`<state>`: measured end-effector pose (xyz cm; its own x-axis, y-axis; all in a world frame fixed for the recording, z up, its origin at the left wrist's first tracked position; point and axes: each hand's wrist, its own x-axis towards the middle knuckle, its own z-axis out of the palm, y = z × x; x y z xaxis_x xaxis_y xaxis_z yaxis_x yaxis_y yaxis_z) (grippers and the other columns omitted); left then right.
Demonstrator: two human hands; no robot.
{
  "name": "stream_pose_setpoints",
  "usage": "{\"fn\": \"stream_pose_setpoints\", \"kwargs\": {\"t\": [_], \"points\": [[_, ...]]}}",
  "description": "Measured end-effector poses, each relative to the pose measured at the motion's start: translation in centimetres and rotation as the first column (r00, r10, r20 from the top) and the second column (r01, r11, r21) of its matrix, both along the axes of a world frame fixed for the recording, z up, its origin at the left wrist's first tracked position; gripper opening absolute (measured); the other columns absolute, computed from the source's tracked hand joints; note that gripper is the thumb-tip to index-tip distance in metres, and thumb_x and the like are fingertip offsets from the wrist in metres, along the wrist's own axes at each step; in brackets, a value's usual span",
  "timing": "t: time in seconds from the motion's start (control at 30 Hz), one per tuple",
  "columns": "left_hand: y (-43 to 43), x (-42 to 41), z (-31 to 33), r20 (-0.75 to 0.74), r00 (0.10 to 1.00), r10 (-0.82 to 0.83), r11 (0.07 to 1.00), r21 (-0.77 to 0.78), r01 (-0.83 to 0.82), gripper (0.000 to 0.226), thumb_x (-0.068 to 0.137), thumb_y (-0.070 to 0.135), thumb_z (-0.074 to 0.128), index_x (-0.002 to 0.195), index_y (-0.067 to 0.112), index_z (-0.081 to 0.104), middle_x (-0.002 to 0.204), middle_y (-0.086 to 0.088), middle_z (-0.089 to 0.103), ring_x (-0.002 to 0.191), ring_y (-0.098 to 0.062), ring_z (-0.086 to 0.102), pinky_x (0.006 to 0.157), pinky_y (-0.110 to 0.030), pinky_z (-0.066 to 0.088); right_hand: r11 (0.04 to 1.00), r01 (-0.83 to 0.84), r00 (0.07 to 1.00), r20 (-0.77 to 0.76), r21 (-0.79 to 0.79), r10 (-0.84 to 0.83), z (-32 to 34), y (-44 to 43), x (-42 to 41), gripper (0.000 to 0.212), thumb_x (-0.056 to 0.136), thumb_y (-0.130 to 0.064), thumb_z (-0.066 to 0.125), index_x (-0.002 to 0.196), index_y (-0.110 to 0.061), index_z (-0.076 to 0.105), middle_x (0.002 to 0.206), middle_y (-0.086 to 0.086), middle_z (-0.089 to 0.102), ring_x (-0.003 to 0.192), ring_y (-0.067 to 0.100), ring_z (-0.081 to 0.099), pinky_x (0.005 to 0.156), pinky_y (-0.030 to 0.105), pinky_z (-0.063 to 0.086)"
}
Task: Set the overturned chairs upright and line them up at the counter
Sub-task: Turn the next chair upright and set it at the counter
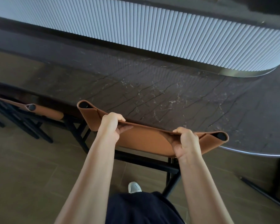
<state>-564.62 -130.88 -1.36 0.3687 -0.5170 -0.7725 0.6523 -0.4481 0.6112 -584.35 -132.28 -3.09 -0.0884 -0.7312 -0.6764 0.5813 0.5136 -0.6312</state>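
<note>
As the view runs up from 6 o'clock, dark clothing (144, 207) and a white shoe (134, 187) come first, over brown floor tiles (23, 175). Both forearms reach twd 12. The L hand (111, 126) grips the top edge of the tan leather backrest (144, 139) of the chair (152, 162). Its fingers (120, 118) curl over the far side w/ the thumb pressed on the near face, so the leather is pinched betw them. The R hand (185, 143), at 3 o'clock of the L, holds the same edge the same way, fingers hooked over, thumb on the near side. The leather sags in a fold betw the two hands. The chair stands upright, its black legs below the hands twd 6. The backrest is right at the edge of the counter (168, 94); can't tell if they touch. The counter is dark veined stone spreading twd 12. A 2nd chair (45, 110) w/ the same tan back stands at 9 o'clock, also at the counter. Beyond, at 12, a pale fluted panel (152, 29) curves round twd 3.
</note>
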Motion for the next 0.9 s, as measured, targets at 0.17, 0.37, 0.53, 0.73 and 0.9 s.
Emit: {"fn": "stream_pose_setpoints", "kwargs": {"t": [0.17,0.37,0.53,0.73,0.9], "points": [[-0.8,1.3,0.2,-0.009,0.995,-0.102,0.995,-0.017,0.102,0.016,0.089,-0.017,0.045,0.084,-0.002,0.048,0.08,-0.015,0.049,0.067,-0.031,0.055,0.066,-0.048,0.058,0.997,0.071,0.997,-0.043,-0.023,-0.072,-0.2,-0.5,1.1,0.017,0.086,0.016,0.042,0.079,0.002,0.048,0.087,0.015,0.045,0.07,0.031,0.052,0.05,0.05,0.059],[-0.3,2.3,0.4,-0.02,0.962,-0.271,0.963,-0.001,0.271,0.01,0.092,-0.005,0.053,0.102,-0.005,0.051,0.089,-0.026,0.055,0.068,-0.036,0.06,0.063,-0.04,0.057,0.998,0.028,0.985,-0.17,0.054,-0.018,-1.3,-0.4,2.2,0.009,0.089,0.0,0.056,0.08,-0.001,0.052,0.069,0.012,0.048,0.055,0.023,0.054,0.048,0.042,0.057],[0.9,2.8,-1.1,-0.089,0.965,-0.247,0.969,-0.025,0.245,0.032,0.093,0.016,0.058,0.118,0.001,0.045,0.107,-0.027,0.057,0.079,-0.04,0.066,0.068,-0.039,0.06,0.995,-0.009,0.979,-0.201,0.098,0.029,-2.1,0.2,1.9,0.009,0.088,-0.003,0.058,0.08,-0.001,0.055,0.073,0.011,0.049,0.061,0.023,0.054,0.049,0.04,0.057],[1.4,3.3,-1.8,-0.106,0.975,-0.197,0.98,-0.028,0.196,0.029,0.086,0.013,0.066,0.111,0.002,0.055,0.106,-0.024,0.061,0.087,-0.038,0.069,0.065,-0.04,0.062,0.997,-0.062,0.982,-0.177,0.044,0.069,-2.1,0.5,1.6,0.01,0.088,0.001,0.047,0.081,0.001,0.054,0.055,0.012,0.057,0.046,0.026,0.064,0.059,0.049,0.059],[1.8,3.6,-1.5,-0.14,0.956,-0.257,0.964,0.039,0.264,0.011,0.088,-0.007,0.052,0.098,-0.007,0.056,0.096,-0.027,0.06,0.089,-0.04,0.066,0.055,-0.036,0.058,0.999,-0.016,0.986,-0.165,0.052,0.024,-1.9,1.8,2.2,0.013,0.083,0.012,0.042,0.09,0.01,0.053,0.092,0.026,0.055,0.087,0.052,0.064,0.059,0.05,0.059]]}}
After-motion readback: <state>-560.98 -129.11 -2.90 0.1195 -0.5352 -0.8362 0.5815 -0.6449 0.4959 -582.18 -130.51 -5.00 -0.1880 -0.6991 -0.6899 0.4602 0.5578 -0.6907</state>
